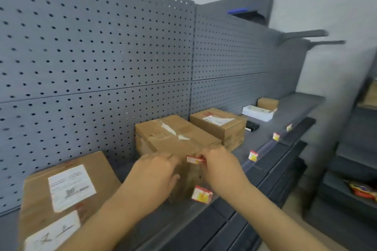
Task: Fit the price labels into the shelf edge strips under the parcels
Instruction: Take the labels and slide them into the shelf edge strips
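My right hand [221, 164] pinches a small red, white and yellow price label [194, 159] in front of the middle cardboard parcel [175, 138]. My left hand [157, 171] hovers just left of that label with its fingers curled; whether it touches the label is unclear. Another price label [201, 194] sits in the shelf edge strip [263, 151] right below my hands. Further right along the strip stand more labels: one label [253, 156], a second label [276, 136] and a third label [289, 127].
A large parcel [63, 193] with white stickers lies at the near left. Another parcel [220, 124], a white box [258, 112], a small black object [252, 126] and a small carton [267, 103] sit further right. Grey pegboard [98, 47] backs the shelf. Lower shelves run below.
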`<state>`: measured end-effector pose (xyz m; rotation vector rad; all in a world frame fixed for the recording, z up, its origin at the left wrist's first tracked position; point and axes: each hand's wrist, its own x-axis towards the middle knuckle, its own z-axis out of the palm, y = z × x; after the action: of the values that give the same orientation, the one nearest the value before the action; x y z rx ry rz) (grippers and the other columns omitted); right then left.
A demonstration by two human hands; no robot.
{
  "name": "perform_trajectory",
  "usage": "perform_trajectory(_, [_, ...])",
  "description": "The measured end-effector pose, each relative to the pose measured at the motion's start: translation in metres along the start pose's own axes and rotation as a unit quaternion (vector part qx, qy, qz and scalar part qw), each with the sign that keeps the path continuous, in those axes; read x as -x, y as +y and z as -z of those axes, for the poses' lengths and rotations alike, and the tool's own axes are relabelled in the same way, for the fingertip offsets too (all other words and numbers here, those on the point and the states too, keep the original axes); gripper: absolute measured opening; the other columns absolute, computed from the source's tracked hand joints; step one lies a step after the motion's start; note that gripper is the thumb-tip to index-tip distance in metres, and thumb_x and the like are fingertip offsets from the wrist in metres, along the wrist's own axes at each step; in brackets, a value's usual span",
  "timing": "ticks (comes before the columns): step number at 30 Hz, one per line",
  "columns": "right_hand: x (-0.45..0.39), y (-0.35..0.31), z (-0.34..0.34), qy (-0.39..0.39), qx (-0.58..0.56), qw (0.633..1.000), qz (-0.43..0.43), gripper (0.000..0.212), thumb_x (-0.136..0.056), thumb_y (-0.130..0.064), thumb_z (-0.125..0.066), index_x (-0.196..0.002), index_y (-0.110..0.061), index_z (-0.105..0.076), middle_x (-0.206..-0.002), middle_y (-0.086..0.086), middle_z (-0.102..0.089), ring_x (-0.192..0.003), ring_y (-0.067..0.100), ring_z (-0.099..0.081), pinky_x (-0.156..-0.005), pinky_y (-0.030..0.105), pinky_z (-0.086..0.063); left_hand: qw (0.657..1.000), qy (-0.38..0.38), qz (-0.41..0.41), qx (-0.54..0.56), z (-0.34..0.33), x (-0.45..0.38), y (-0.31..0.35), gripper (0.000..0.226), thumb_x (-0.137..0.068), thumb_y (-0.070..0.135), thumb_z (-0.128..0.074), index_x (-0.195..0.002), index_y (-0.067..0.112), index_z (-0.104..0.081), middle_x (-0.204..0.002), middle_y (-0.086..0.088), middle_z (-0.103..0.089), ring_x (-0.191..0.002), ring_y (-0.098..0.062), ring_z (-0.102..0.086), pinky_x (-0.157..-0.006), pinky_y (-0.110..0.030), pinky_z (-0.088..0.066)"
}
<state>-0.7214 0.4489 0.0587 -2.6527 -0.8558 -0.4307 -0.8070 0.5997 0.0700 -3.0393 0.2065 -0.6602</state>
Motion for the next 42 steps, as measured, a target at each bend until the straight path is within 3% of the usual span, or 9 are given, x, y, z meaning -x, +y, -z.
perform_trajectory(5, [0.033,0.098,0.034,0.041,0.027,0.997,-0.055,0.013,-0.092,-0.011,-0.050,-0.097,-0.015,-0.062,-0.102,0.009,-0.064,-0.093,0.029,-0.058,-0.063,0.030,-0.037,0.998,0.008,-0.065,0.023,-0.020,-0.067,0.083,0.026,-0.092,0.038,-0.048,-0.117,0.031,-0.052,-0.118,0.008,-0.057,-0.105,-0.015,-0.055,-0.088,-0.030,-0.045])
perform_trajectory(11, [0.070,0.217,0.074,0.044,0.057,0.990,-0.123,0.020,-0.088,-0.007,-0.049,-0.103,-0.013,-0.062,-0.102,0.007,-0.062,-0.100,0.027,-0.054,-0.076,0.040,-0.051,0.992,-0.009,-0.123,0.034,-0.054,-0.145,0.195,0.028,-0.093,0.038,-0.047,-0.119,0.029,-0.053,-0.119,0.006,-0.058,-0.106,-0.015,-0.055,-0.086,-0.030,-0.043])
perform_trajectory(19, [0.096,0.354,0.105,0.040,0.076,0.981,-0.176,0.022,-0.090,-0.010,-0.050,-0.108,-0.016,-0.060,-0.108,0.006,-0.062,-0.100,0.026,-0.057,-0.076,0.037,-0.048,0.983,-0.029,-0.177,0.050,-0.102,-0.236,0.305,0.029,-0.092,0.037,-0.050,-0.120,0.029,-0.052,-0.119,0.007,-0.057,-0.108,-0.015,-0.055,-0.088,-0.031,-0.043])
perform_trajectory(30, [0.020,0.553,0.121,0.036,0.087,0.973,-0.211,0.023,-0.088,-0.009,-0.053,-0.108,-0.017,-0.061,-0.106,0.007,-0.064,-0.094,0.026,-0.060,-0.073,0.034,-0.048,0.977,-0.020,-0.206,0.053,-0.187,-0.427,0.400,0.028,-0.093,0.036,-0.050,-0.119,0.027,-0.053,-0.118,0.008,-0.058,-0.107,-0.015,-0.056,-0.085,-0.028,-0.043])
perform_trajectory(34, [-0.010,0.622,0.132,0.050,0.090,0.972,-0.211,0.022,-0.088,-0.009,-0.053,-0.107,-0.017,-0.061,-0.104,0.008,-0.064,-0.092,0.027,-0.060,-0.075,0.039,-0.053,0.975,-0.014,-0.214,0.061,-0.207,-0.496,0.437,0.027,-0.092,0.036,-0.051,-0.118,0.027,-0.054,-0.118,0.007,-0.058,-0.106,-0.016,-0.056,-0.084,-0.029,-0.043])
perform_trajectory(42, [-0.067,0.768,0.129,0.032,0.063,0.979,-0.189,0.020,-0.090,-0.010,-0.054,-0.108,-0.016,-0.061,-0.104,0.008,-0.064,-0.092,0.026,-0.059,-0.069,0.034,-0.048,0.979,-0.029,-0.196,0.053,-0.267,-0.613,0.505,0.030,-0.092,0.037,-0.051,-0.121,0.027,-0.054,-0.118,0.007,-0.058,-0.106,-0.015,-0.056,-0.086,-0.029,-0.043])
